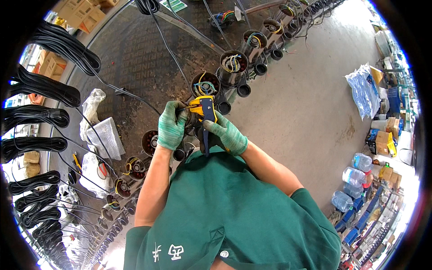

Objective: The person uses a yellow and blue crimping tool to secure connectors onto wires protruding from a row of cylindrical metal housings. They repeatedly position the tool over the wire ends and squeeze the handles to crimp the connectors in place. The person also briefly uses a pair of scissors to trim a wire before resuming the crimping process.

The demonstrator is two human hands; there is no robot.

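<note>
My right hand [229, 136], in a green knitted glove, is wrapped round the handles of a yellow and dark blue wire stripper [207, 107]. Its yellow jaws point left, toward my left hand [172, 128], gloved the same way. That hand is closed on the end of a black cable [135, 99], and a thin wire end reaches from its fingertips to the stripper's jaws. Whether the jaws bite on the wire is too small to tell. Just beyond the tool stands an open metal cylinder [205, 84] with blue and yellow wires inside.
More open cylinders [234, 63] with loose wires run in a diagonal row along the dark workbench [130, 58]. Coiled black cables [38, 117] hang along the left. Plastic bags [96, 166] lie on the bench. Water bottles [354, 177] and boxes [384, 143] stand at the right.
</note>
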